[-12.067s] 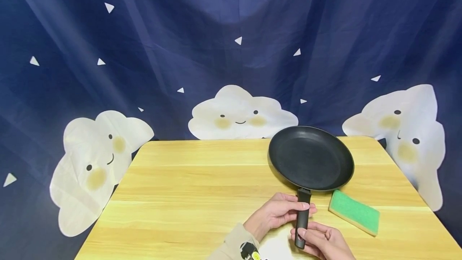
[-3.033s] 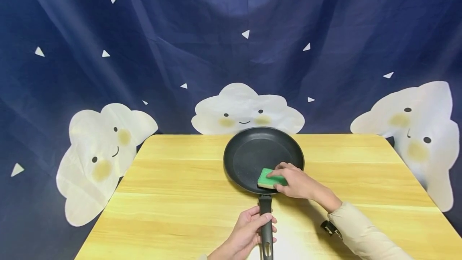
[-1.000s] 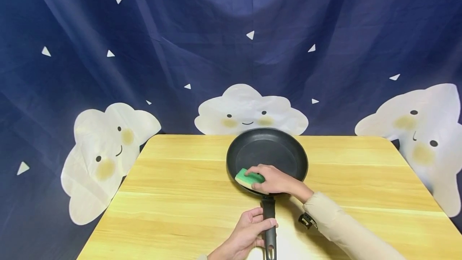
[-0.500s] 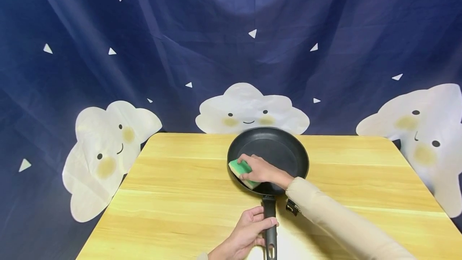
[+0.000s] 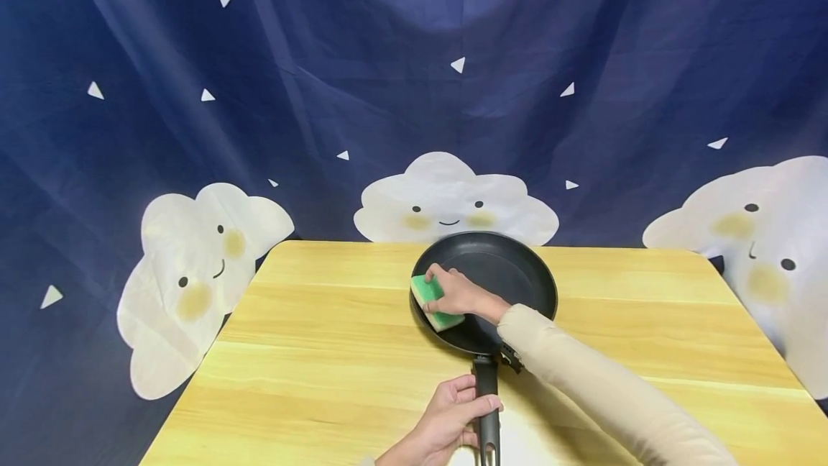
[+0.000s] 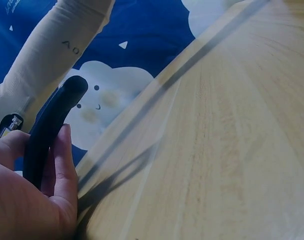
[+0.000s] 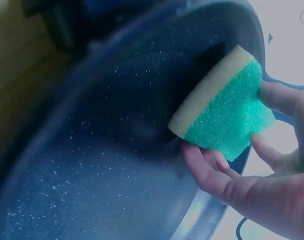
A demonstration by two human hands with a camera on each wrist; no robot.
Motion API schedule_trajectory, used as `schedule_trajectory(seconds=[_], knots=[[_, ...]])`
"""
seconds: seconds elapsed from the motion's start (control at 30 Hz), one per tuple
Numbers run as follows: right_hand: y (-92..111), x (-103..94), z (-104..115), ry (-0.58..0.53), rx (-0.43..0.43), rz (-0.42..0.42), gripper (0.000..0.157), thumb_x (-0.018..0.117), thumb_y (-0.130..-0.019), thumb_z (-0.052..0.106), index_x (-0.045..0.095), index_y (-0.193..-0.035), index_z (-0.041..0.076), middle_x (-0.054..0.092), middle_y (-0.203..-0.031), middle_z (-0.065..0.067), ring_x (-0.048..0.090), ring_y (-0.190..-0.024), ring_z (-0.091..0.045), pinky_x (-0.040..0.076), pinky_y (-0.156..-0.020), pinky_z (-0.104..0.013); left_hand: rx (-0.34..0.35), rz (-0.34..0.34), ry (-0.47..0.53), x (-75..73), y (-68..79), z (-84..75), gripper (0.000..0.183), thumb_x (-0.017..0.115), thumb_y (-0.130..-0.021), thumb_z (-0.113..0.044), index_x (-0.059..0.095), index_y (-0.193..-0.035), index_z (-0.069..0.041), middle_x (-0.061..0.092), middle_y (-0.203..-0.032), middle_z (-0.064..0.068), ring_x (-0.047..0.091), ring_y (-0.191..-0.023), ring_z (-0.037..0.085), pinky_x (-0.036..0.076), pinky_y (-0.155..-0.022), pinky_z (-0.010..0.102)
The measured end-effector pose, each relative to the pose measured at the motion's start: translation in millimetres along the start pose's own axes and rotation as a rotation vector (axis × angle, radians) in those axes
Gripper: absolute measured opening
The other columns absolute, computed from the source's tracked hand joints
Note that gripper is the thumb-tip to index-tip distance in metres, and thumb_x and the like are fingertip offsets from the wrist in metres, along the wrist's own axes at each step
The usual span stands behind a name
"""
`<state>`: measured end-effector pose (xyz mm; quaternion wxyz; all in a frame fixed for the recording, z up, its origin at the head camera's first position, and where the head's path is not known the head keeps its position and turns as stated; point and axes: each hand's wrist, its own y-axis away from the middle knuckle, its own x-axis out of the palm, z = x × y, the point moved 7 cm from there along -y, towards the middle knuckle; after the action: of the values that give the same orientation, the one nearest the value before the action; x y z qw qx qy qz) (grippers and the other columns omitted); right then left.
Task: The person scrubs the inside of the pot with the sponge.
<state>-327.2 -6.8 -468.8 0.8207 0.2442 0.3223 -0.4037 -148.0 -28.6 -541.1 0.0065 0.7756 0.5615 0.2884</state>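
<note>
A black frying pan [image 5: 504, 279] stands near the table's far edge, its handle [image 5: 488, 408] pointing toward me. My left hand [image 5: 443, 419] grips that handle, thumb across its top; in the left wrist view the handle's end [image 6: 71, 92] sticks out past the fingers. Inside the pan, against its left wall, my right hand [image 5: 458, 292] holds a sponge [image 5: 427, 293] with a green top and a pale yellow underside. Fingers and thumb clasp the sponge [image 7: 229, 110] at its edges in the right wrist view, where small light specks dot the pan's dark surface [image 7: 91, 185].
The light wooden table [image 5: 310, 351] stretches to both sides of the pan. Behind it hangs a dark blue curtain [image 5: 362, 56] with white clouds and triangles. My right sleeve [image 5: 595, 380] crosses over the table to the right of the handle.
Over the last second the right hand has moved the sponge along the pan's left wall, away from me, and turned it. Earlier the sponge lay on the table. The left hand keeps its grip.
</note>
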Motion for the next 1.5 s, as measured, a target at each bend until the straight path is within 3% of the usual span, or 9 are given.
schedule_trajectory(seconds=[0.3,0.67,1.17,1.5], knots=[[-17,-4.3,-6,-0.028,0.064,-0.078,0.046,0.072,-0.097,0.025,0.046,-0.132,0.011,0.047,-0.116,-0.021,0.053,-0.092,-0.03,0.053,-0.072,-0.04,-0.001,0.005,0.01,0.4,-0.5,1.9,0.039,0.074,-0.088,-0.006,0.06,-0.122,0.002,0.072,-0.095,0.009,0.068,-0.071,0.015,0.057,-0.047,0.026],[-30,-14.8,-12,0.04,0.073,-0.157,0.047,0.072,-0.098,0.022,0.043,-0.133,0.01,0.045,-0.118,-0.024,0.052,-0.094,-0.036,0.051,-0.075,-0.043,0.008,0.01,0.002,1.4,-0.3,0.9,0.035,0.074,-0.088,-0.006,0.062,-0.12,0.001,0.071,-0.092,0.007,0.067,-0.068,0.013,0.057,-0.046,0.025],[-36,-27.5,-23,0.227,0.064,-0.263,0.049,0.073,-0.097,0.017,0.044,-0.136,0.013,0.042,-0.12,-0.025,0.048,-0.097,-0.037,0.053,-0.076,-0.046,0.031,0.016,-0.003,1.4,0.0,0.3,0.035,0.073,-0.088,-0.006,0.062,-0.119,0.004,0.071,-0.092,0.007,0.067,-0.068,0.014,0.057,-0.045,0.027],[-31,-45.2,-43,0.446,0.063,-0.308,0.041,0.071,-0.097,0.016,0.046,-0.129,0.011,0.041,-0.127,-0.029,0.047,-0.106,-0.046,0.054,-0.077,-0.059,0.038,0.049,0.035,3.8,1.5,-1.9,0.034,0.071,-0.091,-0.003,0.06,-0.12,0.009,0.071,-0.093,0.007,0.065,-0.063,0.013,0.057,-0.044,0.027]])
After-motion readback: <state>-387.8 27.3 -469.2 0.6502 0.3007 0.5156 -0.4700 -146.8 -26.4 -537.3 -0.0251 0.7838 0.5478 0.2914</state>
